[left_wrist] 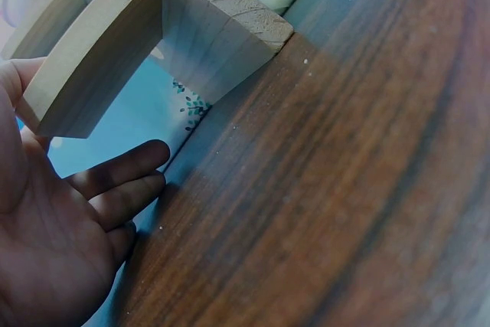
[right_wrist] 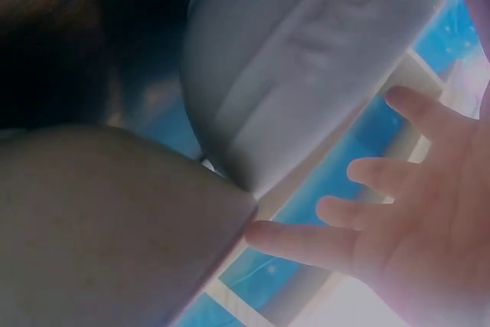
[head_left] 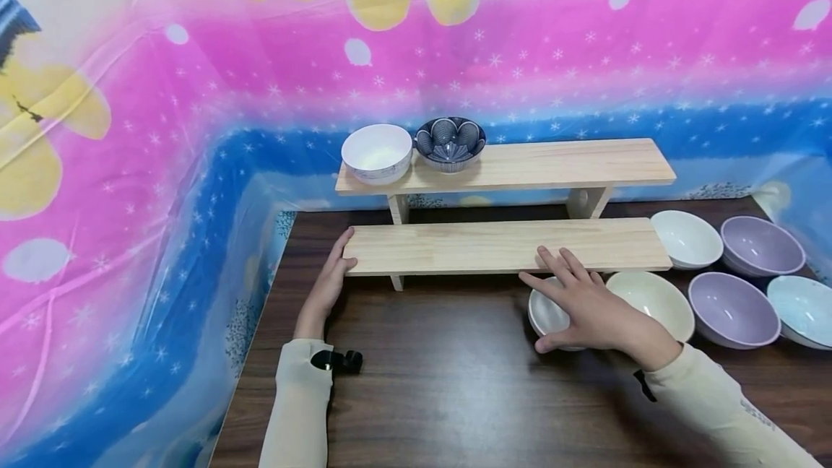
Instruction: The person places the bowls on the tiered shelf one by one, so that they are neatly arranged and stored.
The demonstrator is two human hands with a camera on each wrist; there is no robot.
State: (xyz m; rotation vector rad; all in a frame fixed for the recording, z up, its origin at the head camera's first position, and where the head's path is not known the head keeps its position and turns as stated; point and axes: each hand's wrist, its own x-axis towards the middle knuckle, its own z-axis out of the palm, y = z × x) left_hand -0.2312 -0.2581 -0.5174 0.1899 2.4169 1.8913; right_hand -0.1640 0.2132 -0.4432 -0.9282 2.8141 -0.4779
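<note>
My left hand [head_left: 328,282] is at the left end of the lower board of a two-tier wooden shelf [head_left: 455,245]. Its thumb and a finger pinch the board end [left_wrist: 73,97], while the other fingers extend below. Over a pale bowl [head_left: 546,313] in front of the shelf, my right hand [head_left: 588,302] spreads its fingers, partly covering it. In the right wrist view, the thumb is by that bowl's rim [right_wrist: 337,59], and the little finger reaches the edge of a neighbouring bowl [right_wrist: 115,227]; contact is hard to tell.
A white bowl [head_left: 377,154] and a dark patterned bowl [head_left: 451,144] stand on the upper board. At right are a cream bowl [head_left: 653,302], a white bowl [head_left: 687,239], two purple bowls [head_left: 734,309] and a light blue bowl [head_left: 802,309]. Printed cloth [head_left: 487,56] hangs behind the table [head_left: 442,381].
</note>
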